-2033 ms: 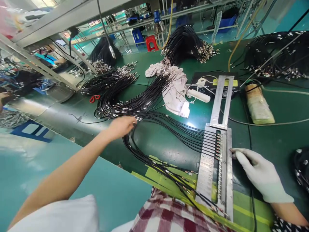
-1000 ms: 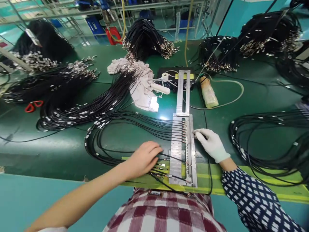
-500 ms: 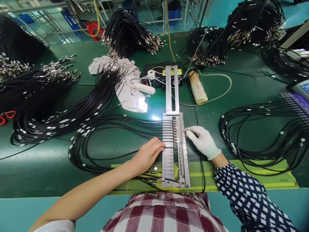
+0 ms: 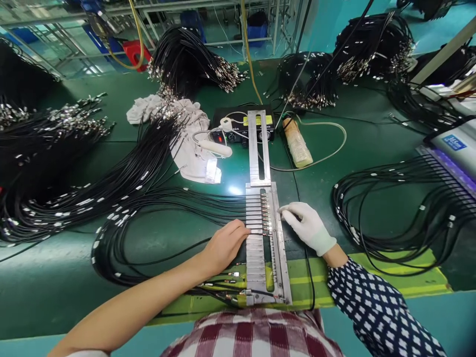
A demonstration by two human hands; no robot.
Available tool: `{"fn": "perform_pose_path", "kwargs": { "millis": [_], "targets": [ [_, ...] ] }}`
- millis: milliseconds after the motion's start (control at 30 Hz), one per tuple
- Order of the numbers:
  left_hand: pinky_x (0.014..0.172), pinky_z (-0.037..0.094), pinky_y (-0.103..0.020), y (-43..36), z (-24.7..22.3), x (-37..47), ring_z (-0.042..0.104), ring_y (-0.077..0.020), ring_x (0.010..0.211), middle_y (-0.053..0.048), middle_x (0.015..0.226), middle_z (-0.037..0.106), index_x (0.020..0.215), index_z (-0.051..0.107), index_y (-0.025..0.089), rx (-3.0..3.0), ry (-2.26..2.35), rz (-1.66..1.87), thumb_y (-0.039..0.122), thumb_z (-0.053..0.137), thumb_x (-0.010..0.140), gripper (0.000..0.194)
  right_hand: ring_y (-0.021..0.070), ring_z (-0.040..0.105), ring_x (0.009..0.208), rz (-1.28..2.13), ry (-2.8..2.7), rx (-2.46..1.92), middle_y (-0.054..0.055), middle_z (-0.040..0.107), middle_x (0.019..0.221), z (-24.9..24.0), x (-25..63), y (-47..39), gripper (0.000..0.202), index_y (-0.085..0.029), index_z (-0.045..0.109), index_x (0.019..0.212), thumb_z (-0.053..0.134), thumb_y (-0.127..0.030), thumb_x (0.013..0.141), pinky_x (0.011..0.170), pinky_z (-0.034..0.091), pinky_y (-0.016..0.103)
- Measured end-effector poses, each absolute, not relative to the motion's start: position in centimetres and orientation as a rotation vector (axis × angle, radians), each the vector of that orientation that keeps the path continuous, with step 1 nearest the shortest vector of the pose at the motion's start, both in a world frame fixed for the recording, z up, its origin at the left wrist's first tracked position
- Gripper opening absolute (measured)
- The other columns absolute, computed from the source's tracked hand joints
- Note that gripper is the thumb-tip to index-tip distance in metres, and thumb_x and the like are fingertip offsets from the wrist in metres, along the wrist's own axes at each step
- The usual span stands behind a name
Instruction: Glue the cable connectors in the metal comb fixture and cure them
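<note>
The left hand (image 4: pixel 226 245) pinches; the gloved right hand (image 4: pixel 308 228) curls.

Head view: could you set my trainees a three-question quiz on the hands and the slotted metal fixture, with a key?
1. True or false: the left hand is gloved.
2. Short answer: what do that hand's fingers hold over the slotted metal fixture?
3. Choose: the pale cloth lies A) left of the fixture, B) right of it, C) beneath it.

Key:
1. False; it is bare, and the right hand is gloved.
2. A black cable.
3. A
</note>
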State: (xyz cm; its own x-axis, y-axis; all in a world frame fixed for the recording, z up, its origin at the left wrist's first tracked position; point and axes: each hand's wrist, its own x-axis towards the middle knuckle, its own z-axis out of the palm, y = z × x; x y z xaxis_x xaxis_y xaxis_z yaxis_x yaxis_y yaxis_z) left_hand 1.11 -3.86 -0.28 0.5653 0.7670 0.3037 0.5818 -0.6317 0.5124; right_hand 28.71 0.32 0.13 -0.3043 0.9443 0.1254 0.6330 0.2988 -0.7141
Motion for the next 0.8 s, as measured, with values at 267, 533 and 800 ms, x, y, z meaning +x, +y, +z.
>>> {"fn": "perform_pose_path", "kwargs": {
  "millis": [267,533,800],
  "targets": [
    [0.07,0.045,-0.032,-3.64,-0.9,1.39,0.053,-0.0186,0.079,-0.007,0.087,0.062,0.096,0.062,0.016,2.803,1.141,0.709,0.016,0.042,0.101,0.021,0.0221,0.068,0.093,0.758,-2.029,-1.385,0.002,0.076,0.095,0.25,28.69,0.32,0.023,-0.025,0.071,0.091,0.05,-0.032,0.096,0.09,0.049,0.04],
    [0.074,0.048,-0.034,-3.81,-0.86,1.31,0.052,-0.0196,0.08,-0.008,0.09,0.062,0.106,0.062,0.016,2.861,1.083,0.643,0.015,0.041,0.101,0.021,0.0235,0.068,0.094,0.749,-2.028,-1.384,0.004,0.077,0.096,0.22,28.7,0.32,0.024,-0.025,0.072,0.092,0.05,-0.033,0.096,0.09,0.05,0.041],
    [0.078,0.048,-0.031,-3.19,-0.34,1.15,0.052,-0.0186,0.083,-0.009,0.092,0.061,0.109,0.061,0.014,2.822,0.909,0.68,0.01,0.038,0.101,0.025,0.0229,0.069,0.091,0.747,-2.039,-1.365,0.004,0.076,0.094,0.13,28.73,0.46,0.023,-0.025,0.072,0.092,0.051,-0.033,0.096,0.088,0.05,0.039]
  ]
}}
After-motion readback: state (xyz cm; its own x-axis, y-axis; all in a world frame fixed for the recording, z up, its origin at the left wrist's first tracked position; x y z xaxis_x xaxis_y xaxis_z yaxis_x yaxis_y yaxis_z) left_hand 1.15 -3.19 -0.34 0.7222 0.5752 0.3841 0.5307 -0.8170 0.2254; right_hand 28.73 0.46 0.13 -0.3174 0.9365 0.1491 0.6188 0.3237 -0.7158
